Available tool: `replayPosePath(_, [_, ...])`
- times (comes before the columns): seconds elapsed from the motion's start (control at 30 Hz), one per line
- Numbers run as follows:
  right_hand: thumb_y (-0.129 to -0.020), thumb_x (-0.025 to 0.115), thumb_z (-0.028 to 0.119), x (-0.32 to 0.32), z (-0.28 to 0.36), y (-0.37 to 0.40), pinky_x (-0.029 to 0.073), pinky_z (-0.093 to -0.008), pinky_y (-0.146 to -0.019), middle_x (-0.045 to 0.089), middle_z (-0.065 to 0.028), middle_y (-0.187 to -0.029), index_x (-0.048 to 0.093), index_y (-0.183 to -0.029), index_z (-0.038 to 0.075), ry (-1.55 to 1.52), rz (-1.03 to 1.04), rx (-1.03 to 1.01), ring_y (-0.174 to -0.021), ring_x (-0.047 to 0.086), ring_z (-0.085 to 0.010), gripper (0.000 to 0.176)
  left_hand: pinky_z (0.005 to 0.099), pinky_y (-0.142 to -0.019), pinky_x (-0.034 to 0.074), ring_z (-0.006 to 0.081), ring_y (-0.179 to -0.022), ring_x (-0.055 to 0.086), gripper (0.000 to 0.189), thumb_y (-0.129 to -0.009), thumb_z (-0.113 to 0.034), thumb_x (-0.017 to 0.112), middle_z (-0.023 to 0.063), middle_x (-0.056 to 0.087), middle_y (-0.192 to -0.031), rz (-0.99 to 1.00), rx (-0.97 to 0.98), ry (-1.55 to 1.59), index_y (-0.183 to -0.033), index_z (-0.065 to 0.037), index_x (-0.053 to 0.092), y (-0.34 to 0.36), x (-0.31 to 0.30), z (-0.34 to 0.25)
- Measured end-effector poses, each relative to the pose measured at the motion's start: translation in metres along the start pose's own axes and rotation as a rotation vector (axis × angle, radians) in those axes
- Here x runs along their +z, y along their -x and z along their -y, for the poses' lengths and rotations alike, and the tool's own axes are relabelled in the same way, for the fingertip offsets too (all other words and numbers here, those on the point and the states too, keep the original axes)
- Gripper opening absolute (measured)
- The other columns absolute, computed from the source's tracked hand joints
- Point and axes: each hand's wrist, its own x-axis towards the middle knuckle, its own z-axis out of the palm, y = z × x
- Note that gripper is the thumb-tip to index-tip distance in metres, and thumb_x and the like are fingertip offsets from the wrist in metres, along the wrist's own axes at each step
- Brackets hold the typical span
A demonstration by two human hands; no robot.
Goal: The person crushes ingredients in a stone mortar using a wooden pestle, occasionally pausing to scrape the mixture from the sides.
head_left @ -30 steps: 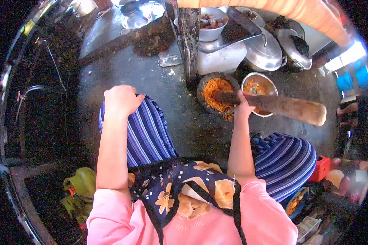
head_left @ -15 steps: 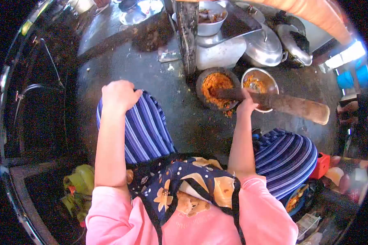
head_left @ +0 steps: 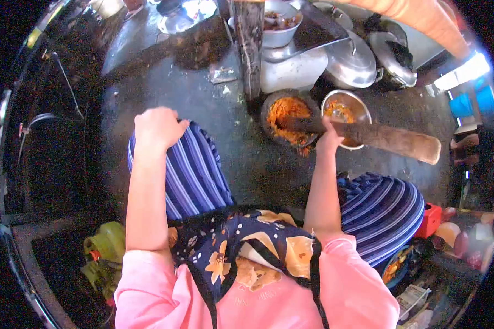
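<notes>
My right hand (head_left: 329, 138) is closed around a long wooden pestle (head_left: 403, 143), its thick pale end sticking out to the right. The pestle's dark end leans into a stone mortar (head_left: 266, 125) holding orange mashed paste (head_left: 282, 112), with some spilled by the near rim. Beside the mortar, partly behind the pestle, stands a metal bowl (head_left: 362, 101) with more orange bits inside. My left hand (head_left: 158, 127) lies over my left knee on the striped cloth (head_left: 189, 170), thumb out to the side and fingertips hidden; it holds nothing I can see.
A dark post (head_left: 250, 55) rises just behind the mortar. Beyond it are a white bowl of food (head_left: 282, 37) on a tray, a large lidded pot (head_left: 351, 63) and another pot (head_left: 392, 60). A green gas cylinder (head_left: 107, 241) stands at lower left, a red box (head_left: 431, 219) at right.
The view has shifted very slightly. My right hand stays on the pestle, which still leans in the mortar, and my left hand remains on the knee.
</notes>
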Motion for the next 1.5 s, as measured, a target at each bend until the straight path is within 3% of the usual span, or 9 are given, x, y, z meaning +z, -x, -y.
replayPosePath(0.23, [-0.066, 0.072, 0.005, 0.043, 0.142, -0.022, 0.043, -0.0330, -0.073, 0.059, -0.0071, -0.084, 0.060, -0.081, 0.004, 0.123, 0.044, -0.111, -0.076, 0.055, -0.0203, 0.020, 0.0414, -0.077, 0.048, 0.0285, -0.089, 0.063, 0.036, -0.076, -0.043, 0.055, 0.0120, 0.066, -0.090, 0.033, 0.008, 0.004, -0.084, -0.012, 0.070, 0.001, 0.003, 0.000])
replayPosePath(0.4, [-0.058, 0.071, -0.007, 0.016, 0.012, -0.014, 0.044, -0.0337, -0.082, 0.057, -0.0054, -0.100, 0.041, -0.126, 0.001, 0.175, 0.041, -0.058, -0.085, 0.054, -0.0172, 0.074, 0.0413, -0.079, 0.048, 0.0279, -0.091, 0.062, 0.036, -0.077, -0.043, 0.055, 0.0114, 0.066, -0.094, 0.059, -0.005, -0.013, -0.088, -0.013, 0.070, -0.001, 0.004, 0.002])
replayPosePath(0.73, [-0.072, 0.068, 0.012, 0.058, 0.162, -0.013, 0.042, -0.0300, -0.066, 0.058, -0.0073, -0.070, 0.057, -0.072, 0.001, 0.134, 0.146, -0.140, -0.065, 0.053, -0.0176, 0.016, 0.0404, -0.077, 0.049, 0.0270, -0.089, 0.063, 0.036, -0.076, -0.044, 0.056, 0.0099, 0.067, -0.092, 0.026, 0.016, -0.008, -0.088, -0.014, 0.070, 0.002, 0.006, 0.001])
replayPosePath(0.83, [-0.064, 0.072, 0.005, 0.033, 0.088, -0.028, 0.041, -0.0323, -0.077, 0.059, -0.0063, -0.085, 0.059, -0.080, 0.002, 0.192, 0.070, -0.139, -0.078, 0.052, -0.0177, 0.021, 0.0400, -0.077, 0.049, 0.0270, -0.090, 0.063, 0.036, -0.076, -0.044, 0.056, 0.0100, 0.067, -0.092, 0.027, -0.010, 0.014, -0.089, -0.014, 0.070, 0.002, 0.003, 0.004])
replayPosePath(0.9, [-0.058, 0.074, -0.007, 0.011, 0.008, -0.016, 0.040, -0.0337, -0.088, 0.056, -0.0049, -0.092, 0.042, -0.123, 0.001, 0.267, 0.067, 0.022, -0.086, 0.053, -0.0175, 0.073, 0.0400, -0.077, 0.049, 0.0271, -0.090, 0.063, 0.036, -0.076, -0.044, 0.056, 0.0102, 0.067, -0.092, 0.043, -0.002, -0.002, -0.090, -0.014, 0.070, 0.002, 0.002, 0.001])
replayPosePath(1.13, [-0.069, 0.073, 0.008, 0.053, 0.123, -0.005, 0.042, -0.0339, -0.077, 0.058, -0.0071, -0.082, 0.056, -0.082, 0.004, 0.162, 0.158, -0.145, -0.079, 0.054, -0.0188, 0.022, 0.0416, -0.077, 0.048, 0.0278, -0.089, 0.063, 0.036, -0.076, -0.044, 0.056, 0.0108, 0.067, -0.090, 0.018, 0.006, 0.008, -0.085, -0.012, 0.070, 0.002, 0.003, 0.000])
replayPosePath(1.27, [-0.067, 0.071, 0.007, 0.060, 0.144, -0.023, 0.042, -0.0307, -0.073, 0.059, -0.0076, -0.076, 0.058, -0.078, 0.000, 0.243, 0.210, -0.242, -0.072, 0.055, -0.0169, 0.019, 0.0417, -0.078, 0.048, 0.0280, -0.088, 0.063, 0.036, -0.075, -0.043, 0.056, 0.0108, 0.067, -0.091, 0.003, 0.012, 0.012, -0.085, -0.012, 0.070, 0.000, 0.008, 0.004])
replayPosePath(1.4, [-0.061, 0.074, -0.001, 0.017, 0.001, -0.011, 0.043, -0.0293, -0.079, 0.057, -0.0027, -0.078, 0.062, -0.082, 0.003, 0.425, 0.225, 0.009, -0.078, 0.054, -0.0151, 0.024, 0.0412, -0.078, 0.048, 0.0275, -0.089, 0.063, 0.036, -0.075, -0.044, 0.056, 0.0105, 0.067, -0.091, -0.009, 0.006, 0.029, -0.085, -0.013, 0.071, 0.005, 0.007, 0.002])
replayPosePath(1.5, [-0.063, 0.074, -0.007, 0.033, 0.015, 0.021, 0.042, -0.0280, -0.078, 0.054, 0.0008, -0.085, 0.055, -0.100, 0.005, -0.015, 0.107, 0.024, -0.080, 0.052, -0.0113, 0.044, 0.0406, -0.078, 0.048, 0.0273, -0.089, 0.063, 0.036, -0.075, -0.044, 0.056, 0.0103, 0.067, -0.090, -0.007, -0.009, 0.030, -0.085, -0.013, 0.071, 0.005, 0.004, 0.001])
